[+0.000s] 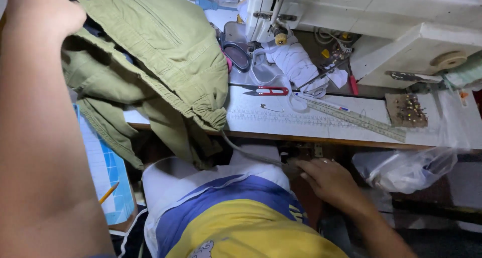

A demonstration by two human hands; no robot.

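Head view, looking down at a sewing station. A white table top (351,125), printed with fine ruled markings and edged in brown wood, ran across the middle of the frame. A cream sewing machine (381,17) filled the upper right; a roll of white elastic band (296,62) lay at its base. Red-handled thread snips (268,91), a safety pin (271,108) and a long translucent ruler (356,120) lay on the table. A brown card stuck with brass pins (407,110) sat at right. A crumpled clear plastic bag (401,167) hung below the table edge, lower right.

Olive-green garment (155,52), heavy cotton twill with a welt pocket and gathered elastic hem, draped from upper left over the table edge. Left hand (42,9), upper left corner, was closed round a bunch of this cloth, lifting it. Right hand (326,180), lower centre-right beneath the table edge, fingers curled at a dark fitting; whether it pinched anything could not be told. A thin cord (246,152) ran from the garment toward that hand. A blue cutting mat (113,187) and yellow pencil (108,193) lay lower left.
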